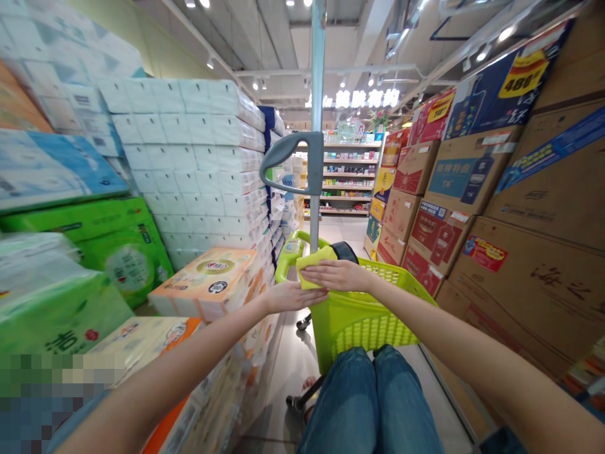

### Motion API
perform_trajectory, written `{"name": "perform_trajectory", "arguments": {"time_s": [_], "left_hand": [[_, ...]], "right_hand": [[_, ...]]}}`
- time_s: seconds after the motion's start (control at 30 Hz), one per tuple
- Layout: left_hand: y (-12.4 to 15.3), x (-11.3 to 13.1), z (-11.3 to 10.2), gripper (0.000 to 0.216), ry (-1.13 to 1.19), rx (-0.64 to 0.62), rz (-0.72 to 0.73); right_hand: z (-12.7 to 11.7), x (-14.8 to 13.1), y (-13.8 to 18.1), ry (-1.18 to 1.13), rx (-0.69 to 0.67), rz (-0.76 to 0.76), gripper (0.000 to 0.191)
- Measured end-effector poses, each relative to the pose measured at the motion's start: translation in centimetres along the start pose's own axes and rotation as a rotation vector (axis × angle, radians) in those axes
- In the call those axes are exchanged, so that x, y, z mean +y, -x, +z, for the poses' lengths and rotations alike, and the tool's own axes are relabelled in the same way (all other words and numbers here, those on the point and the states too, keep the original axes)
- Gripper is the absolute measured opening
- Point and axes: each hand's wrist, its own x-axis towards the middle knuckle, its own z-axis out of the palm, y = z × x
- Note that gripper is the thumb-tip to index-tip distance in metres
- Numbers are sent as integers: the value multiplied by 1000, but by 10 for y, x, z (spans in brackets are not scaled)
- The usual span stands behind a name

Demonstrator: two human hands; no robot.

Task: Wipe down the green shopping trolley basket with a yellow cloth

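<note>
A folded yellow cloth is between my two hands, over the near rim of a bright green shopping cart. My right hand lies across the front of the cloth, fingers extended to the left. Just below it, my left hand meets the cloth's lower edge, its fingertips pointing right and its thumb side up. Behind the cloth a black rounded object shows in part; I cannot make out what it is. From the cart rises a metal pole with a grey loop handle.
Packs of white tissue are stacked on the left, with an orange-topped pack nearer. Cardboard cartons line the right side. The aisle floor leads to stocked shelves. My jeans-clad knees are close to the cart.
</note>
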Motion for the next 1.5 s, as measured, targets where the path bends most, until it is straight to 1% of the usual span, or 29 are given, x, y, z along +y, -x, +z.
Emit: {"name": "perform_trajectory", "arguments": {"time_s": [0.03, 0.1, 0.2, 0.27, 0.33, 0.4, 0.43, 0.5, 0.57, 0.63, 0.7, 0.77, 0.83, 0.9, 0.97, 1.07, 1.17, 1.23, 1.27, 1.3, 1.37, 1.43, 1.5], "left_hand": [[0, 0, -1, 57, -24, 17, 13], [-1, -2, -4, 53, -64, 32, 37], [-4, -5, -11, 51, -78, 11, 40], [-4, -6, -12, 51, -70, -6, 38], [-4, -5, -11, 51, -50, -3, 33], [-3, -4, -8, 52, -17, 21, 25], [-2, -3, -5, 53, -6, 36, 20], [0, -2, -1, 53, -15, 52, 9], [0, -1, 2, 53, -46, 48, 6], [0, -2, 2, 53, -66, 41, 15], [-1, -3, -1, 53, -53, 38, 21], [-2, -4, -4, 54, -35, 14, 17], [-3, -5, -7, 54, -29, -35, 18], [-4, -6, -10, 54, -25, -68, 22], [-4, -6, -10, 54, -4, -50, 20], [-4, -6, -8, 52, 3, 14, 16], [-2, -5, -4, 54, 16, 26, 2], [-1, -4, -2, 57, 50, 24, -11], [-1, -4, -1, 58, 64, 23, -13], [-1, -4, -2, 58, 70, 18, -12], [-2, -4, -3, 56, 61, -10, -5], [-3, -5, -6, 54, 49, -47, 2], [-3, -6, -7, 54, 48, -55, 6]], "right_hand": [[-5, 9, -2, -4, 8, 5, 43], [-19, 37, -12, 0, 48, 58, 48], [-38, 78, -33, 45, 119, 238, 57], [-39, 86, -41, 62, 155, 327, 60], [-30, 72, -39, 59, 169, 368, 59], [-14, 41, -30, 43, 158, 353, 55], [-5, 24, -23, 32, 146, 317, 52], [9, -6, -9, 14, 107, 193, 45], [16, -18, 0, 25, 66, 124, 42], [13, -8, 0, 26, 58, 83, 43], [1, 17, -8, 7, 76, 90, 48], [-14, 47, -20, -9, 98, 171, 55], [-27, 72, -32, -6, 128, 267, 58], [-32, 82, -39, -7, 163, 336, 59], [-27, 74, -39, -26, 188, 384, 58], [-9, 38, -28, -80, 160, 392, 58], [8, 0, -10, -140, 104, 300, 59], [11, -10, -2, -151, 89, 238, 59], [10, -8, -1, -144, 82, 205, 58], [6, -2, -1, -130, 74, 174, 58], [-5, 20, -6, -95, 63, 136, 57], [-19, 50, -16, -65, 67, 168, 57], [-30, 77, -27, -56, 89, 245, 59]]}}
